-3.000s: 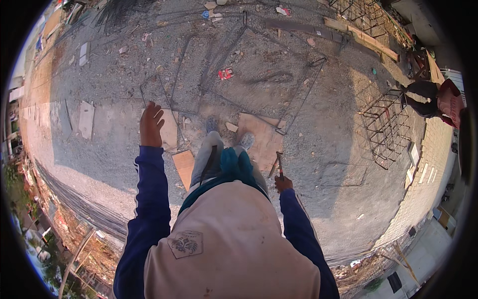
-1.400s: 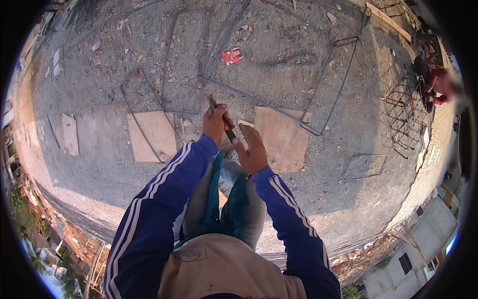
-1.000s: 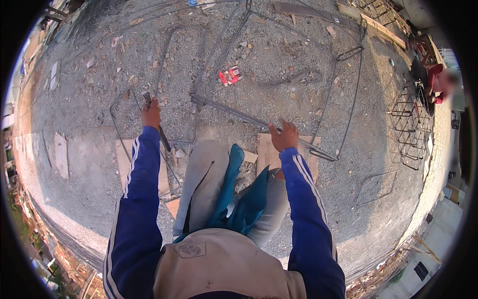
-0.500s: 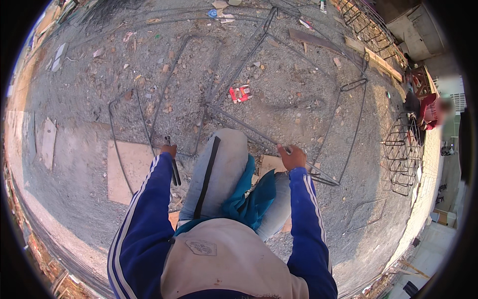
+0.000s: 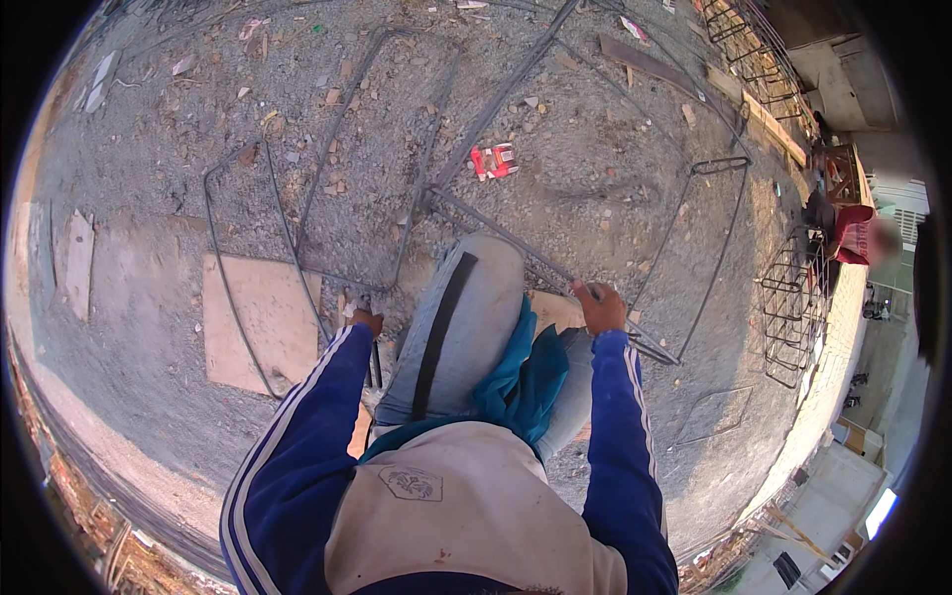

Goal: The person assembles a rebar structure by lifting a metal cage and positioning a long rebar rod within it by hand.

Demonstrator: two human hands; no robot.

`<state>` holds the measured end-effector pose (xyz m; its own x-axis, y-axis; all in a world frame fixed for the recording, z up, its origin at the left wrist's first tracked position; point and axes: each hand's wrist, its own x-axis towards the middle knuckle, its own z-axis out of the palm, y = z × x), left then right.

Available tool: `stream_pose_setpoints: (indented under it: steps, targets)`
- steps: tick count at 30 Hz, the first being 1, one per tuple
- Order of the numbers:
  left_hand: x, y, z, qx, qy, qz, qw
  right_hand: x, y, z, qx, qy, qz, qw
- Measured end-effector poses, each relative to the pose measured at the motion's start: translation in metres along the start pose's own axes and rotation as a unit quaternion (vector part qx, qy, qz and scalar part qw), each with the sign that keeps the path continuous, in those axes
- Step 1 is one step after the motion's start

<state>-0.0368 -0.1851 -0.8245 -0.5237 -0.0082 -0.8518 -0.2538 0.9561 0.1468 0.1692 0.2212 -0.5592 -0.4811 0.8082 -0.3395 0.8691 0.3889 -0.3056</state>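
Since 0.5 s ago both hands have barely shifted: the raised knee (image 5: 461,307) now fills more of the middle, and the rebar frame (image 5: 555,258) lies a little further up the view. Left of the knee, the left hand (image 5: 365,319) is closed around a dark tying tool (image 5: 374,359) whose shaft hangs down past the fist. Right of the knee, the right hand (image 5: 600,305) is clenched on a long bar of the frame, which runs diagonally from beyond the knee toward the far right. A wooden board (image 5: 260,319) lies flat left of the knee, under 1 bent stirrup (image 5: 233,258). A red wrapper (image 5: 494,161) sits beyond the knee. To do the step well, I judge the right hand should hold the bar steady against the knee while the tool meets a crossing squarely.
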Motion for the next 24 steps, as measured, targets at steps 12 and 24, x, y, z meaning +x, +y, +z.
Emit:
stream_pose_setpoints:
  steps: [12, 24]
  targets:
    - [-0.016, 0.047, -0.018, -0.091, 0.139, 0.028, 0.986, 0.002, 0.015, 0.013, 0.042, 0.024, -0.063, 0.997]
    - [-0.099, 0.341, -0.169, -0.179, 0.126, 0.473, 0.853, -0.020, -0.007, 0.020, -0.024, 0.307, -0.144, 0.940]
